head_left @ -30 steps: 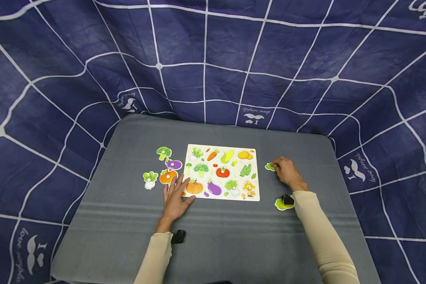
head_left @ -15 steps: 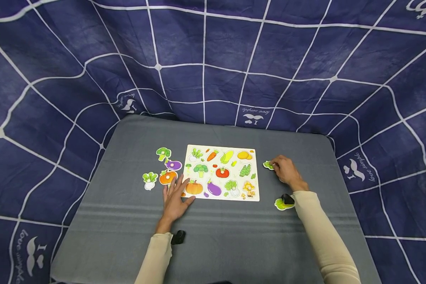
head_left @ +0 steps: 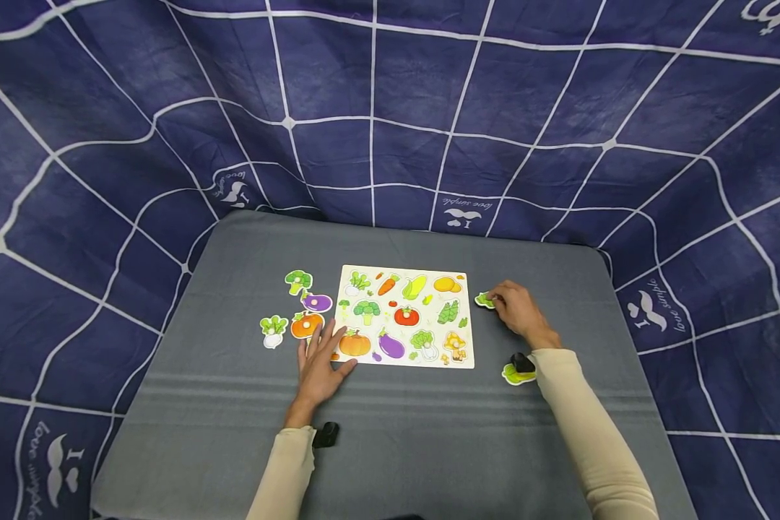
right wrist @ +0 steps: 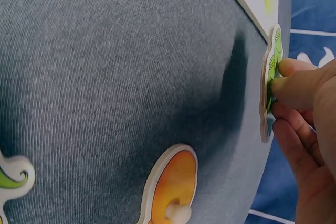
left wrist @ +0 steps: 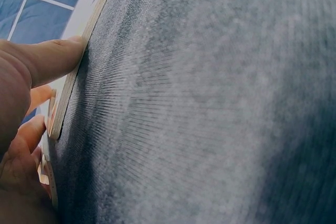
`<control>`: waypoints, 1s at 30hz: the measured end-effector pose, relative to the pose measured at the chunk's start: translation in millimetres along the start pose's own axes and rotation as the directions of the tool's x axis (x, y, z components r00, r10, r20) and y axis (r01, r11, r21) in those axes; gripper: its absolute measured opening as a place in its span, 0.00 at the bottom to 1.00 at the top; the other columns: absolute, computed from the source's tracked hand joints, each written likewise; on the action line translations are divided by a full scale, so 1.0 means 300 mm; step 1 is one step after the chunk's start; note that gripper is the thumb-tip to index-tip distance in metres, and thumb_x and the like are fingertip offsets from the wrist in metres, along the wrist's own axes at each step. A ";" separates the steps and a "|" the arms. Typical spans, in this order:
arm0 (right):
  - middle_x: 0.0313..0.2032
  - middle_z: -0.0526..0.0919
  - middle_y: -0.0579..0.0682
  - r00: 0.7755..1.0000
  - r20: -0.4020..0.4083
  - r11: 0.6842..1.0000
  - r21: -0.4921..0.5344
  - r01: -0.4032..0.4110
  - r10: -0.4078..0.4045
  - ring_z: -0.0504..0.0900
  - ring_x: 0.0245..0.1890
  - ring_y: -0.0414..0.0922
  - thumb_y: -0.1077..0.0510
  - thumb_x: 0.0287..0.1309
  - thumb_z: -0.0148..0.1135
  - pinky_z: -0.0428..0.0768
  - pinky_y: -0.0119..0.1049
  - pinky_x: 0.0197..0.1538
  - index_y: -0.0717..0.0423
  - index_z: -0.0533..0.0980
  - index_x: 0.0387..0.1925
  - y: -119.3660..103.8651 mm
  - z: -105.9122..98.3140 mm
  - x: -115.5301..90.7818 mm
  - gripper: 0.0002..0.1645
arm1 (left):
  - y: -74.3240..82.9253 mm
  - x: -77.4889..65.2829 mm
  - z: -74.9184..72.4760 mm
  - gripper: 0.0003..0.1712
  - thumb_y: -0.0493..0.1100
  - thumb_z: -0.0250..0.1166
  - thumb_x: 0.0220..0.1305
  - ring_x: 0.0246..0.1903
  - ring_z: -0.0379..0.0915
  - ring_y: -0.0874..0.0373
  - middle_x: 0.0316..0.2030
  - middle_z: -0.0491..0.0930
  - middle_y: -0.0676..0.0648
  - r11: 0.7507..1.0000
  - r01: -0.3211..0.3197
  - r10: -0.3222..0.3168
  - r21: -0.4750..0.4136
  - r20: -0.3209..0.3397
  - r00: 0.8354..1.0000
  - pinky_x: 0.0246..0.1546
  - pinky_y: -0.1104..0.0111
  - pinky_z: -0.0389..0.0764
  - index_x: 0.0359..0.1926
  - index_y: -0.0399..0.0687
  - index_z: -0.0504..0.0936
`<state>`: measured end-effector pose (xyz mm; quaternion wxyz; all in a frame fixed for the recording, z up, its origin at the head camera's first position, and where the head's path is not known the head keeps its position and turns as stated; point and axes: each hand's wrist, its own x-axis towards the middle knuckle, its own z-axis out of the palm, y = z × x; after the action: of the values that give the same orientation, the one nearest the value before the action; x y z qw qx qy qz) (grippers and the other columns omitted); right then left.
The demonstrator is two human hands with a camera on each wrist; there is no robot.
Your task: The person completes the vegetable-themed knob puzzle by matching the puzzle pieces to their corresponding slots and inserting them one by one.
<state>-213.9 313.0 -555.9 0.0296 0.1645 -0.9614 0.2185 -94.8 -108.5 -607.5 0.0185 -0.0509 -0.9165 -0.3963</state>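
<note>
A white wooden vegetable puzzle board (head_left: 390, 309) lies on the grey table, with a tomato piece (head_left: 406, 316) and a mushroom piece (head_left: 455, 341) in it. My left hand (head_left: 320, 372) rests at its lower left corner, fingers spread; in the left wrist view the thumb (left wrist: 63, 59) touches the board's edge. To the right of the board, my right hand (head_left: 518, 312) pinches a green leafy-vegetable puzzle piece (right wrist: 271, 72) between thumb and fingers. That piece is raised off the cloth, tilted on edge in the right wrist view, and partly covered by the fingers.
Left of the board lie broccoli (head_left: 298, 282), eggplant (head_left: 317, 302), pumpkin (head_left: 305, 325) and turnip (head_left: 273, 331) pieces. A green piece (head_left: 515, 374) sits under the right wrist camera. An orange-yellow knobbed piece (right wrist: 176, 182) lies below the right hand. Blue curtain (head_left: 403, 159) surrounds the table.
My right hand has moved a little to the left, bringing the green piece closer to the board's right edge. The left hand has stayed in place.
</note>
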 end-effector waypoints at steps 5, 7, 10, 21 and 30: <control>0.43 0.83 0.59 0.999 0.043 1.000 0.004 0.005 -0.005 0.82 0.44 0.55 0.69 0.64 0.59 0.80 0.51 0.48 0.61 0.84 0.39 -0.027 0.012 0.011 0.09 | -0.009 0.005 0.004 0.40 0.43 0.74 0.57 0.76 0.44 0.36 0.75 0.59 0.38 1.000 -0.011 0.012 0.009 -0.016 1.000 0.72 0.37 0.35 0.70 0.44 0.71; 0.44 0.83 0.59 0.998 0.065 1.000 0.006 0.008 -0.008 0.82 0.44 0.55 0.69 0.64 0.58 0.80 0.51 0.49 0.61 0.84 0.40 -0.037 0.019 0.014 0.10 | -0.012 0.007 0.005 0.41 0.44 0.74 0.57 0.76 0.45 0.37 0.75 0.59 0.38 1.000 -0.012 0.013 0.010 -0.018 1.000 0.72 0.37 0.35 0.70 0.45 0.71; 0.44 0.83 0.58 0.996 0.085 1.000 0.007 0.011 -0.012 0.82 0.44 0.54 0.69 0.64 0.58 0.80 0.49 0.49 0.60 0.85 0.40 -0.051 0.033 0.017 0.10 | -0.012 0.006 0.004 0.40 0.44 0.74 0.57 0.77 0.44 0.38 0.76 0.58 0.39 1.000 -0.001 0.001 0.003 -0.004 1.000 0.72 0.38 0.34 0.70 0.45 0.71; 0.43 0.83 0.55 0.994 0.080 0.997 0.006 0.079 -0.079 0.82 0.43 0.51 0.68 0.64 0.61 0.81 0.47 0.48 0.59 0.85 0.41 -0.106 0.056 0.037 0.09 | -0.015 0.004 0.011 0.40 0.44 0.74 0.57 0.77 0.43 0.38 0.76 0.59 0.38 1.000 -0.001 0.001 0.001 -0.009 1.000 0.72 0.38 0.33 0.70 0.45 0.71; 0.45 0.83 0.55 0.984 0.128 0.992 0.014 0.125 -0.126 0.82 0.47 0.52 0.69 0.64 0.59 0.80 0.47 0.54 0.60 0.85 0.41 -0.158 0.068 0.056 0.10 | -0.017 0.003 0.011 0.41 0.45 0.74 0.57 0.77 0.43 0.39 0.76 0.58 0.39 1.000 -0.001 0.001 -0.002 -0.005 1.000 0.72 0.39 0.33 0.71 0.46 0.71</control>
<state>-213.9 259.0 -552.6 -0.0190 0.2386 -0.9484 0.2078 -96.1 -109.6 -613.4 0.0212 -0.0505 -0.9160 -0.3974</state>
